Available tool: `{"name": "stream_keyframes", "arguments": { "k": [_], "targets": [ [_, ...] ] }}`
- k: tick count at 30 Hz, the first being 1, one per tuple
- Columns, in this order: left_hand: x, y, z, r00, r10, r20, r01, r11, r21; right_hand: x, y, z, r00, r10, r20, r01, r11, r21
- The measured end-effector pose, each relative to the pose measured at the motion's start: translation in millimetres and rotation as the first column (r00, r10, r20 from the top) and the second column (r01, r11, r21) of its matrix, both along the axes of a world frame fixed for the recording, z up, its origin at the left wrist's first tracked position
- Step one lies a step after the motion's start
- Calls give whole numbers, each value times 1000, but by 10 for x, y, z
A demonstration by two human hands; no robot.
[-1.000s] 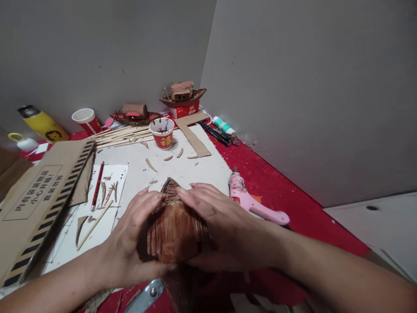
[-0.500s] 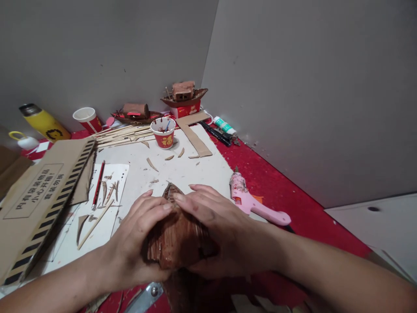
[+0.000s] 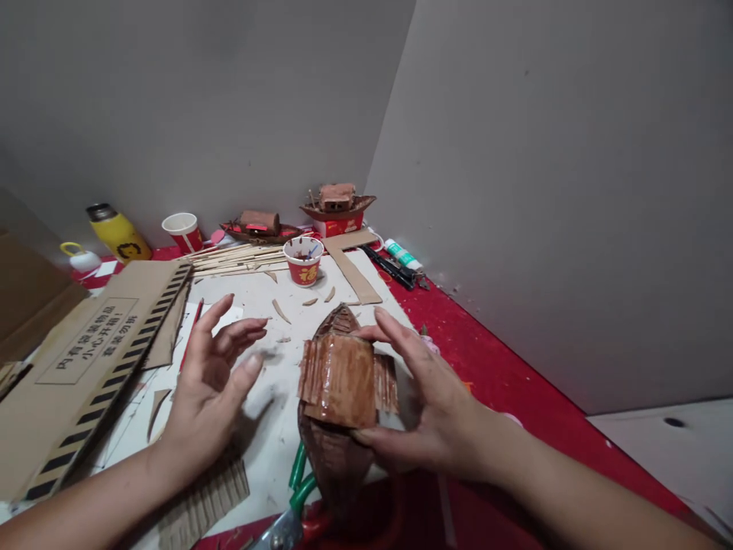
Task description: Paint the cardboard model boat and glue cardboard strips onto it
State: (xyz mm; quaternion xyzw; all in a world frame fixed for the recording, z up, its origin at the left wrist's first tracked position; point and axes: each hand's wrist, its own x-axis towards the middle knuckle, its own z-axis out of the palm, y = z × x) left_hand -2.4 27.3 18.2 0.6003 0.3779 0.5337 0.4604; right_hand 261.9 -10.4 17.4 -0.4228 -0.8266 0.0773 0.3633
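Note:
A brown model boat (image 3: 347, 382) made of cardboard lies lengthwise in front of me, with a glossy, ridged cabin roof across its middle. My right hand (image 3: 424, 389) grips it from the right, fingertips at the far edge of the roof and thumb at the near edge. To the left of the boat, apart from it, my left hand (image 3: 221, 374) is raised with fingers spread and holds nothing. Green-handled pliers (image 3: 292, 519) lie partly under the near end of the boat. Below my left wrist is a piece of corrugated cardboard (image 3: 209, 496).
A printed cardboard box (image 3: 103, 351) takes up the left side. Behind are a red paint cup (image 3: 303, 263), thin wooden sticks (image 3: 234, 260), two finished model boats (image 3: 337, 202) and a yellow bottle (image 3: 120, 233). A pink glue gun is mostly hidden behind my right hand. Grey walls close off the back and right.
My left hand has let go of the boat and moved left, opening. My right hand has shifted right and still holds the boat, whose roof now shows. The camera view has tilted up.

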Motion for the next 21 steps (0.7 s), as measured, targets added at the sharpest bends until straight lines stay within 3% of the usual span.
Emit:
{"name": "stream_keyframes", "arguments": {
  "k": [4,11,17,21],
  "targets": [
    [-17,100,34,990,86,109,-62,977,-205,26,40,-35,994,-2,-106,3,1000,7],
    [-52,184,-13,984,101,145,-47,940,-337,93,53,-89,990,36,-133,-25,996,81],
    [-2,81,19,972,-56,229,154,886,-438,73,-6,-119,968,233,-91,-215,961,173],
    [31,-77,-23,912,-244,329,398,719,-570,-17,-52,-165,954,281,-109,-260,950,176]
  ]
}}
